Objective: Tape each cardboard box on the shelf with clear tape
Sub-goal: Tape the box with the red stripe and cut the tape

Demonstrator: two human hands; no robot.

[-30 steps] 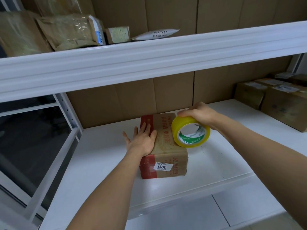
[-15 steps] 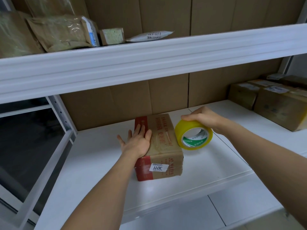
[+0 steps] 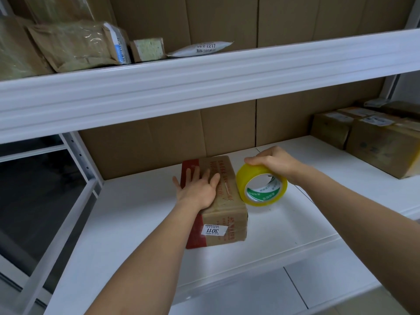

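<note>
Cardboard box [image 3: 223, 201] with a red edge lies on the white shelf [image 3: 127, 223], and the left hand [image 3: 197, 189] presses flat on its top, fingers straight. Just right of it, the right hand [image 3: 271, 160] grips a yellowish tape roll [image 3: 261, 188] from above, its edge against the box's side. Farther right, more boxes [image 3: 375, 139] sit by the back wall.

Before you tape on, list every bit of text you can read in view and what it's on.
"3011", upside down, on the white sticker on the near end of the cardboard box.
"2217", after some unclear characters, on the white mailer bag on the upper shelf.
Red print along the box top: too blurred to read.
Green and white core label inside the tape roll: too small to read.
Labels on the boxes at right: unreadable.
</note>
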